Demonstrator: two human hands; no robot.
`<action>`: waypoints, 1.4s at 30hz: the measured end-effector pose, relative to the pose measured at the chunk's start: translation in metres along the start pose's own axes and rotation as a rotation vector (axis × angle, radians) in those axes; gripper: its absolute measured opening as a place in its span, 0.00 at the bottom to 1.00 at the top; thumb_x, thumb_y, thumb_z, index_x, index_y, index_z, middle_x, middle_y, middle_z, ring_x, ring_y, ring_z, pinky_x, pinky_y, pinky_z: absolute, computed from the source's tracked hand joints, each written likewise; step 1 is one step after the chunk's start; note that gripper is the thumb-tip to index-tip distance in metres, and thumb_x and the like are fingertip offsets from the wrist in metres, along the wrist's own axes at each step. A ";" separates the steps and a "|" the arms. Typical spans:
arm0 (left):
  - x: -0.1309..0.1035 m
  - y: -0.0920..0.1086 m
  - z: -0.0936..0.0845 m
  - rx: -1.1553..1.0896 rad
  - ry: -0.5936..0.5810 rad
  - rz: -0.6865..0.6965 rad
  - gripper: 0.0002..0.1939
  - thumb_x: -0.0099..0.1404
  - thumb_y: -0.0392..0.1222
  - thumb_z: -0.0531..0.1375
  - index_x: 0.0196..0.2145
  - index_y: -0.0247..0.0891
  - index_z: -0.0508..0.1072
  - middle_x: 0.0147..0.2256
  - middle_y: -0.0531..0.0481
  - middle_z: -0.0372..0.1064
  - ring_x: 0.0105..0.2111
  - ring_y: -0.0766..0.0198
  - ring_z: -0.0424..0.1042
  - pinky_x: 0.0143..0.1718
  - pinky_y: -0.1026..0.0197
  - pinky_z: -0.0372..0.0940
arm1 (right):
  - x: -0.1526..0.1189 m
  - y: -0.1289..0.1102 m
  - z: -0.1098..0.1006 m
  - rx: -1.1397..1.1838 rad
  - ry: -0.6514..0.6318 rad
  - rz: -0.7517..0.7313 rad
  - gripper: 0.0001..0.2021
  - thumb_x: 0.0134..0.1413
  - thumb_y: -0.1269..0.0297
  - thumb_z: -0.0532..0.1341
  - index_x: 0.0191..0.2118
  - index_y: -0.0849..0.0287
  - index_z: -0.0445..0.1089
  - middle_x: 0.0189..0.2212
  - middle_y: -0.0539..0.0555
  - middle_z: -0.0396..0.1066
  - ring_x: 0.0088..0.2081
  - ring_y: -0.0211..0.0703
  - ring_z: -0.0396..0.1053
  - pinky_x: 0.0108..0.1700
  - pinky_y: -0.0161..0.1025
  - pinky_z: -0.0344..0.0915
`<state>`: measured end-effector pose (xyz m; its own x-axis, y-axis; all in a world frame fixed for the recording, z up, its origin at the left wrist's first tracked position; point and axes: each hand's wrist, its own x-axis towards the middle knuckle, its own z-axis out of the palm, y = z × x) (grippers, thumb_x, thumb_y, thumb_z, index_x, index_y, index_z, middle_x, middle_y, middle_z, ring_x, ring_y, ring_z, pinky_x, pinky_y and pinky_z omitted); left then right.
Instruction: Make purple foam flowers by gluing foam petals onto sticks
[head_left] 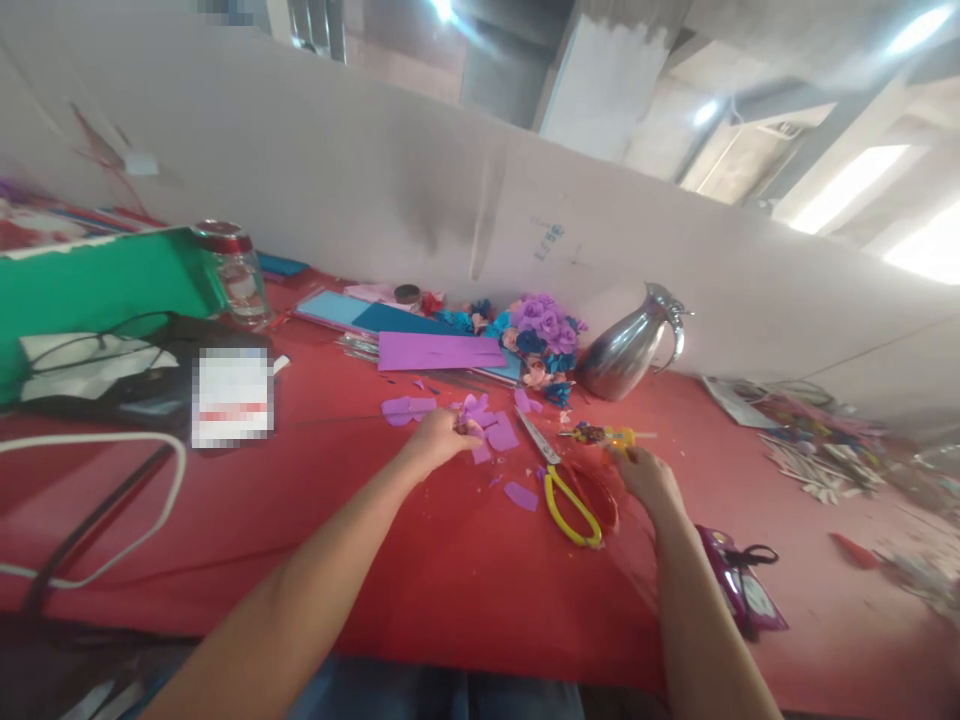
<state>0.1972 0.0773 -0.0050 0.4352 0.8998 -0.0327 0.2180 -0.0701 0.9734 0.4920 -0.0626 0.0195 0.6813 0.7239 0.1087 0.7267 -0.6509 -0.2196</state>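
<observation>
My left hand (439,440) is closed in a pinch on a purple paper flower (474,408), its fingers partly hiding it. Cut purple paper petals (501,432) lie around that hand on the red table. My right hand (651,478) is closed around the handle of a yellow glue gun (611,436), whose nozzle points left and from whose back a pale stick juts out. Between the hands lie scissors (571,508) with yellow handles, their blades aimed away from me. A loose purple petal (521,496) rests left of the scissors.
Behind are a purple paper sheet (439,351), a bunch of paper flowers (544,325) and a metal jug (626,345). A glass jar (238,280) stands left, near a white cable (176,480). On the right lie a dark purple pouch (739,580) and a pile of sticks (817,470).
</observation>
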 end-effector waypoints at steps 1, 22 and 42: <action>0.001 0.000 0.001 -0.046 0.014 0.008 0.05 0.42 0.34 0.66 0.20 0.38 0.74 0.24 0.51 0.75 0.28 0.60 0.72 0.32 0.61 0.61 | -0.002 -0.005 -0.005 -0.089 0.040 0.017 0.17 0.55 0.53 0.55 0.32 0.59 0.77 0.32 0.64 0.75 0.38 0.56 0.72 0.38 0.46 0.64; -0.008 0.007 0.005 0.020 0.031 0.186 0.10 0.57 0.45 0.61 0.33 0.37 0.74 0.29 0.50 0.71 0.26 0.65 0.64 0.29 0.63 0.56 | -0.038 -0.137 0.023 0.768 -0.155 -0.380 0.09 0.48 0.66 0.59 0.33 0.55 0.78 0.30 0.51 0.78 0.33 0.43 0.73 0.37 0.36 0.64; -0.012 0.017 0.012 -0.646 -0.029 -0.024 0.14 0.52 0.50 0.69 0.27 0.37 0.73 0.28 0.54 0.66 0.26 0.72 0.60 0.30 0.68 0.60 | -0.049 -0.149 0.013 1.499 -0.152 -0.085 0.12 0.43 0.57 0.64 0.31 0.60 0.75 0.23 0.53 0.76 0.27 0.43 0.74 0.31 0.38 0.69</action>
<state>0.2067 0.0603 0.0091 0.4624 0.8850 -0.0537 -0.3379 0.2318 0.9122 0.3491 0.0015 0.0338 0.5598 0.8233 0.0936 -0.0623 0.1545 -0.9860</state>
